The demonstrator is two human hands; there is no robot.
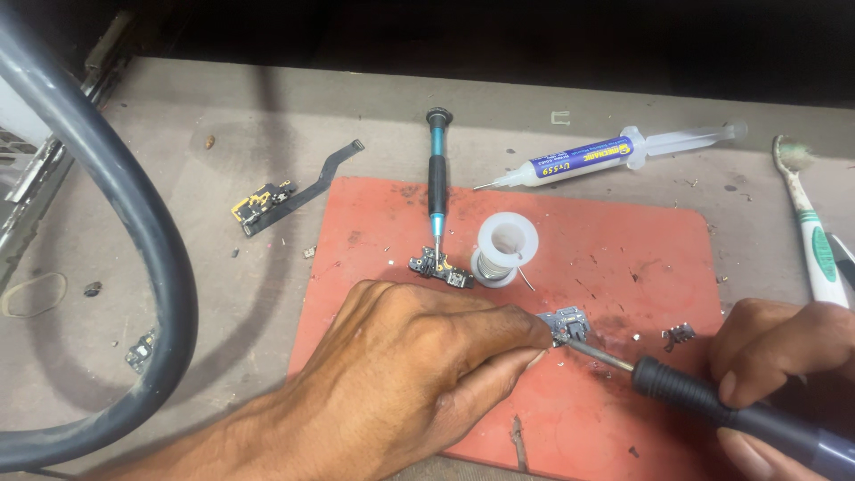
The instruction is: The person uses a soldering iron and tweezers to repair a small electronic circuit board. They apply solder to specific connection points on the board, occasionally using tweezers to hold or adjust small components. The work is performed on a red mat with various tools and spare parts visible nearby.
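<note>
The left hand (419, 356) pins a small grey circuit board (565, 322) flat on the red work mat (623, 258), its fingers (525, 334) closed narrow on the board's left edge. The right hand (784, 352) is wrapped tight around the black grip of a soldering iron (695, 392); the iron's metal tip (592, 354) meets the board's lower edge. The board lies near the mat's centre-right, just in front of a white solder spool (506, 248).

For a clean joint, keep the board pressed still and hold the tip at a low angle, touching only the intended pad. Keep the holding fingers clear of the hot tip, which is judged very close to them.

A second small board (439, 269), a teal-and-black screwdriver (436, 174) and a loose connector (679, 335) rest on the mat. A flux syringe (614, 153) and a toothbrush (812, 227) lie on the bench (223, 294) beyond.
</note>
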